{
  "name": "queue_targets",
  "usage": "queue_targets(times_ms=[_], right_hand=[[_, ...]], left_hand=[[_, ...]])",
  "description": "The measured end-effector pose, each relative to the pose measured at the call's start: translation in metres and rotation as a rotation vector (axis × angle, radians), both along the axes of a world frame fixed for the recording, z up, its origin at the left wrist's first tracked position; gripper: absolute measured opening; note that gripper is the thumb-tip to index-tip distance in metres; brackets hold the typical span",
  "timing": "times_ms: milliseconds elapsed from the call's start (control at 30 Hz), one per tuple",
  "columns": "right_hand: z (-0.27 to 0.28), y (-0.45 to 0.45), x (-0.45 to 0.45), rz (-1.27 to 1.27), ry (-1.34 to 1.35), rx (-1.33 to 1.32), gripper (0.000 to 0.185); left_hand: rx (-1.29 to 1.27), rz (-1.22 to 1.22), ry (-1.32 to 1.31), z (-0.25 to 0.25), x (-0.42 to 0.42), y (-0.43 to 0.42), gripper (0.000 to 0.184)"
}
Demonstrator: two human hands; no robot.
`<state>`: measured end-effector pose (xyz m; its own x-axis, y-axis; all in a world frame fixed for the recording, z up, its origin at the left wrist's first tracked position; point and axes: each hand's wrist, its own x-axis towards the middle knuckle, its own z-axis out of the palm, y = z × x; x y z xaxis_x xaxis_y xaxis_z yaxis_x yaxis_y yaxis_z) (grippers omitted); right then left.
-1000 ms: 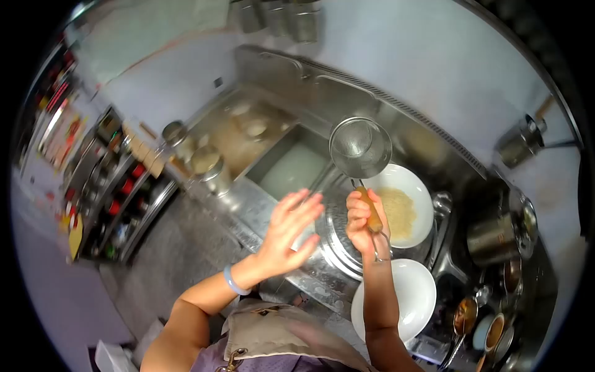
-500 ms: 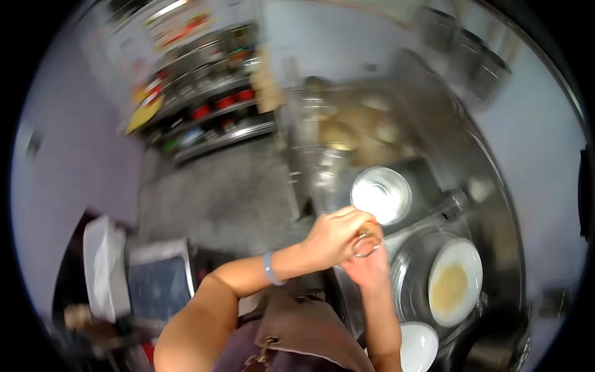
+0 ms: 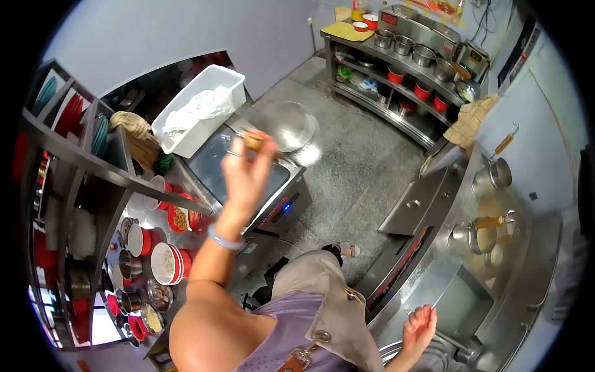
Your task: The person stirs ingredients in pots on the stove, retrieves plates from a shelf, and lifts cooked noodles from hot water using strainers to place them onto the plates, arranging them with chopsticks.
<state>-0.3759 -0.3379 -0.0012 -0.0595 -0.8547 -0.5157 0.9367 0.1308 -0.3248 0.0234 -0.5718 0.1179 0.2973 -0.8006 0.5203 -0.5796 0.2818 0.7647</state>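
My left hand, with a band on its wrist, is wrapped round the wooden handle of a strainer. The strainer's round, see-through bowl extends to the right, past the edge of a dark-topped appliance and over the floor. A wire hook shows at the handle's end. Low on the right, my right hand is held up with loosely bent fingers and nothing in it, near the metal cooking counter.
A white bin holding white plastic stands behind the appliance. Red-and-white tubs and bowls crowd the left counter. More wooden-handled strainers sit at the cooker on the right. A shelf unit with pots stands at the back.
My view has swung left, away from the cooker. Both hands were together at the strainer's handle; now the left carries it over to the appliance, and the right has come away.
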Motion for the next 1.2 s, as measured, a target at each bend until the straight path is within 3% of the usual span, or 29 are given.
queue_targets(times_ms=[100,133,167,233,267,300,333,367,533,567,600,667,733,767,800,833,867,933,967,1000,1133,1200], right_hand=[[0.003,-0.014,-0.009,-0.043,0.155,0.119,0.018],[0.003,-0.018,-0.014,-0.048,0.169,0.144,0.017],[0.0,-0.022,-0.022,-0.073,0.25,0.193,0.018],[0.001,-0.026,-0.037,-0.075,0.216,0.134,0.023],[-0.002,-0.026,-0.047,-0.116,0.206,0.064,0.023],[0.0,-0.022,-0.056,-0.13,0.197,-0.009,0.023],[0.007,-0.026,-0.057,-0.16,0.252,0.018,0.022],[0.016,-0.026,-0.053,-0.184,0.318,0.041,0.022],[0.018,-0.019,-0.083,-0.384,0.313,0.06,0.022],[0.015,-0.022,-0.089,-0.403,0.342,0.09,0.023],[0.014,-0.018,-0.098,-0.399,0.311,0.022,0.022],[0.007,-0.012,-0.106,-0.409,0.31,-0.04,0.023],[0.023,-0.006,-0.113,-0.491,0.362,0.015,0.023],[0.025,-0.014,-0.115,-0.549,0.376,0.035,0.023],[0.032,-0.013,-0.119,-0.591,0.442,0.077,0.025],[0.038,-0.012,-0.125,-0.609,0.428,0.058,0.026],[0.041,-0.023,-0.129,-0.639,0.474,0.056,0.026],[0.059,-0.023,-0.132,-0.7,0.593,0.102,0.027],[0.063,-0.034,-0.135,-0.721,0.667,0.138,0.027],[0.067,-0.027,-0.14,-0.775,0.624,0.167,0.027],[0.09,-0.034,-0.13,-0.917,0.747,0.404,0.026],[0.097,-0.054,-0.129,-0.965,0.805,0.463,0.025]], left_hand=[[-0.119,0.294,-0.283,-0.008,0.065,-0.019,0.013],[0.057,0.474,-0.326,-0.003,0.067,-0.018,0.016],[0.012,0.427,-0.231,-0.034,0.111,-0.032,0.02],[0.223,0.442,-0.174,-0.069,0.179,-0.05,0.026],[0.147,0.512,-0.335,-0.071,0.176,-0.048,0.03],[0.315,0.591,-0.243,-0.109,0.235,-0.063,0.031],[0.182,0.661,-0.5,-0.144,0.294,-0.069,0.032],[0.288,0.688,-0.479,-0.166,0.315,-0.069,0.036],[0.215,0.654,-0.275,-0.188,0.349,-0.075,0.046],[0.385,0.787,-0.23,-0.195,0.365,-0.084,0.048],[0.261,0.872,-0.185,-0.217,0.369,-0.091,0.054],[0.556,1.188,-0.227,-0.133,0.194,-0.045,0.069],[0.113,0.884,-0.581,-0.127,0.082,-0.031,0.047],[-0.062,0.437,-0.324,-0.162,0.056,-0.057,0.038],[-0.039,0.201,-0.175,-0.195,0.016,-0.079,0.036],[0.292,-0.182,0.199,-0.205,-0.036,-0.098,0.034],[0.441,-0.263,0.315,-0.237,-0.089,-0.133,0.036],[0.661,-0.486,0.3,-0.271,-0.195,-0.168,0.034],[0.74,-0.636,0.19,-0.282,-0.246,-0.196,0.029],[0.763,-0.754,0.295,-0.324,-0.293,-0.216,0.022],[1.134,-0.75,0.251,-0.432,-0.438,-0.264,0.022],[1.155,-0.688,0.122,-0.465,-0.489,-0.278,0.023]])
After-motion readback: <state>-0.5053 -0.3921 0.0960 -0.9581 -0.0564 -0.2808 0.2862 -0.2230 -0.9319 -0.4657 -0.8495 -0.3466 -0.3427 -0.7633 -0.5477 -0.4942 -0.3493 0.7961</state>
